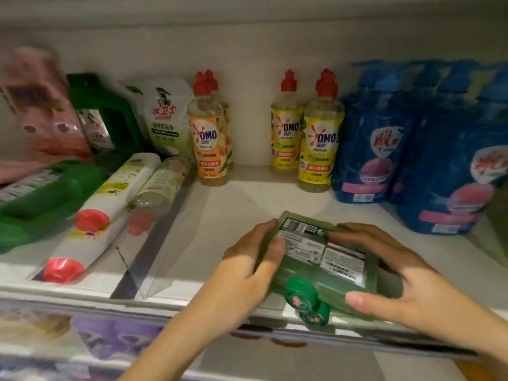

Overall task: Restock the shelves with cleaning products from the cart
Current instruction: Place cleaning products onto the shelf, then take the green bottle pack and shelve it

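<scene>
Pouches (327, 259), green and stacked flat (label side up) near the front of the white shelf (247, 199), are gripped on either side by the left hand (247, 268) and right hand (406, 279), their two caps (302, 294) pointing toward the person.

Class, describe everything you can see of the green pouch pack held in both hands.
The flat green soft-plastic pouch pack lies on the white shelf near its front edge, back up, showing a white printed label with a barcode. Two round green screw caps face the camera, suggesting two stacked pouches. The left hand grips its left edge; the right hand holds its right side, thumb at the near edge.
</scene>
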A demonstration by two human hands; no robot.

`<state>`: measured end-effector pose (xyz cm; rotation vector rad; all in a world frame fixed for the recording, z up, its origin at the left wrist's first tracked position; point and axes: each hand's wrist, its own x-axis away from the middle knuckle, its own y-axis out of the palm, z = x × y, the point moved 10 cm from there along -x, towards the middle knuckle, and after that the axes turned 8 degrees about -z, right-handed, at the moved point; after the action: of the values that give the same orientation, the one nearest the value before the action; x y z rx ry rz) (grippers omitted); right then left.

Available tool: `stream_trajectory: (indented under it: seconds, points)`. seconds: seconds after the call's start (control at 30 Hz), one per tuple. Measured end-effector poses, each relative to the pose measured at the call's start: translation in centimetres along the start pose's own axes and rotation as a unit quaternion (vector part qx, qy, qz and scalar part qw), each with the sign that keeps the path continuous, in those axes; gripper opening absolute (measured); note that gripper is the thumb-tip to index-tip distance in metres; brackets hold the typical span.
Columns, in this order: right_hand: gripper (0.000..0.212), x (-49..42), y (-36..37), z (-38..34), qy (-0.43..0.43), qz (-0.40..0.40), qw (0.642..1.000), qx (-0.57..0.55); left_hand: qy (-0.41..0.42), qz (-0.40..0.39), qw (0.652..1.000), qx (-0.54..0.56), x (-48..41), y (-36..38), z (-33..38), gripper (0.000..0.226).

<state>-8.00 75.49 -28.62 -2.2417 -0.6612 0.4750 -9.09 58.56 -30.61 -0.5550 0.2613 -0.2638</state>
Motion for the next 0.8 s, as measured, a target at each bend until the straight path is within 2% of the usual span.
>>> stream_trajectory:
  seconds: [0.1, 0.2, 0.33, 0.43, 0.53, 0.67, 0.8]
  points:
    - [0.083, 0.8, 0.5, 0.6, 0.006, -0.024, 0.999, -0.025, 0.006, -0.085, 0.996, -0.002, 0.0, 1.1, -0.3, 0.052]
    - [0.1, 0.9, 1.3, 1.6, 0.023, -0.074, 0.997, 0.01, 0.017, -0.18, 0.983, 0.005, 0.0, 1.4, -0.4, 0.074]
    - [0.094, 0.3, 0.6, 1.3, 0.009, -0.057, 0.996, 0.064, 0.034, -0.235, 0.965, -0.111, -0.2, 1.1, -0.5, 0.097]
    - [0.092, -0.2, 0.1, 0.9, -0.015, -0.028, 0.995, 0.096, 0.041, -0.226, 0.96, -0.161, -0.7, 1.2, -0.2, 0.104]
    - [0.097, -0.9, -0.8, 1.0, -0.007, -0.015, 0.995, 0.095, 0.051, -0.205, 0.957, -0.197, -1.2, 0.8, 0.6, 0.1]
    - [0.083, -2.0, -1.4, 1.6, 0.017, -0.058, 0.996, -0.063, 0.085, -0.165, 0.959, -0.214, -2.2, -0.7, 2.2, 0.084]
    - [0.057, -3.9, -2.4, 2.5, 0.045, -0.079, 0.971, -0.222, 0.09, -0.117, 0.954, -0.259, -4.3, -0.4, 3.4, 0.076]
